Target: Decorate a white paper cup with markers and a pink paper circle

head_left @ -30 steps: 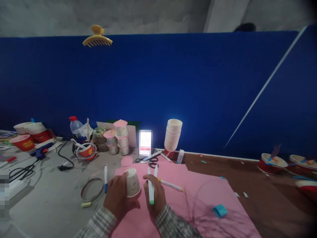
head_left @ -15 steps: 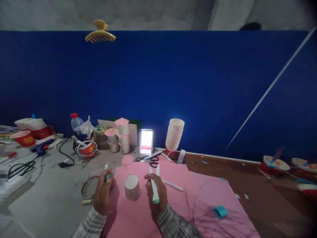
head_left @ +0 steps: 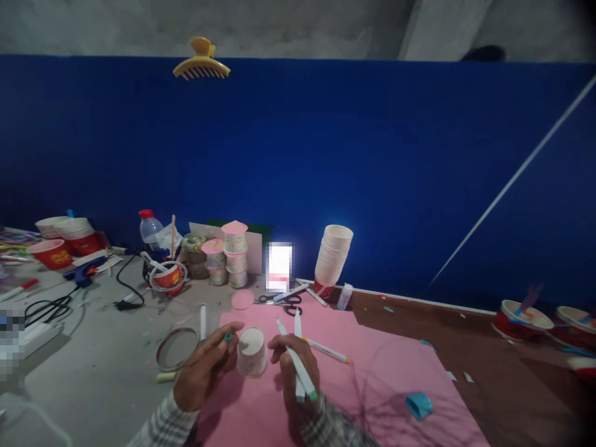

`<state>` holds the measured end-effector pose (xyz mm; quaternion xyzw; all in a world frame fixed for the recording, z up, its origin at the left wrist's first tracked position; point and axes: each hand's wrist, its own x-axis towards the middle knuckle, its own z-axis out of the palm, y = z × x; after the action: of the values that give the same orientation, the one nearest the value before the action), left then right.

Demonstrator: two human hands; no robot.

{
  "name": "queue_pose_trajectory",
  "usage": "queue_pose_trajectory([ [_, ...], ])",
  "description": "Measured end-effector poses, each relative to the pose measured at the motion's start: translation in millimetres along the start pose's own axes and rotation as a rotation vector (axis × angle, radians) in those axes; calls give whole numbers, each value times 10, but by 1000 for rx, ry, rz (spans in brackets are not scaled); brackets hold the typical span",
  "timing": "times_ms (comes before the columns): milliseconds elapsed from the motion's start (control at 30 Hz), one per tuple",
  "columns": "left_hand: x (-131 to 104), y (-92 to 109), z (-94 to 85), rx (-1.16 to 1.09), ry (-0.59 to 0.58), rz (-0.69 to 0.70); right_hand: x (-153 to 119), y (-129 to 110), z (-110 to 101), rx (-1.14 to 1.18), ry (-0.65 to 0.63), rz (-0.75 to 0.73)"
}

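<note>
A small pale paper cup (head_left: 252,360) stands upside down on a pink sheet (head_left: 251,416), between my two hands. My left hand (head_left: 205,366) is beside the cup's left side, a small green marker cap (head_left: 228,336) pinched in its fingers. Whether those fingers touch the cup I cannot tell. In my right hand (head_left: 293,366), to the right of the cup, is a white marker (head_left: 302,372) with a green end, its bare tip pointing away from me. A second white marker (head_left: 298,323) runs alongside, apparently in the same hand. A yellow-ended marker (head_left: 328,351) lies just beyond.
Scissors (head_left: 293,304), a pink paper disc (head_left: 243,300) and a bright screen (head_left: 279,267) lie farther back. Stacked cups with pink roofs (head_left: 235,261) and a leaning cup stack (head_left: 333,254) stand behind. A tape roll (head_left: 158,354) is at left, a blue paper loop (head_left: 419,405) at right.
My left hand has moved right, close to the cup, with the green cap still in it. My right hand has shifted slightly and the markers in it have turned. The view has swung a little left.
</note>
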<state>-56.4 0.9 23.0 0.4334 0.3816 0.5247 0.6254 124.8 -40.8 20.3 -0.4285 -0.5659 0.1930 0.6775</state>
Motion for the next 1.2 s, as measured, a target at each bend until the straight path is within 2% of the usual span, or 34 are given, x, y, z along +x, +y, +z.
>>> queue_pose_trajectory([
  [67, -21, 13, -10, 45, 16, -31, 0, -67, 0, 163, -58, 53],
  [167, -58, 31, -18, 183, -12, -57, -28, -144, 26, 386, -66, 158],
  [333, -98, 23, 0, 211, -183, -32, -85, -195, 69, 468, -95, 292],
  [500, -108, 28, 50, 199, -248, -36, -82, -219, 80, 518, -125, 380],
  [767, -122, 66, 92, 243, -227, 5, -100, -212, 100, 545, -179, 368],
  [1000, -159, 45, 158, 298, -230, 19, -123, -225, 130, 531, -247, 445],
  [1100, -212, 18, 220, 281, -187, 22, -161, -241, 177, 532, -201, 426],
  [1200, -299, -11, 270, 289, -105, 30, -240, -250, 219, 540, -83, 359],
])
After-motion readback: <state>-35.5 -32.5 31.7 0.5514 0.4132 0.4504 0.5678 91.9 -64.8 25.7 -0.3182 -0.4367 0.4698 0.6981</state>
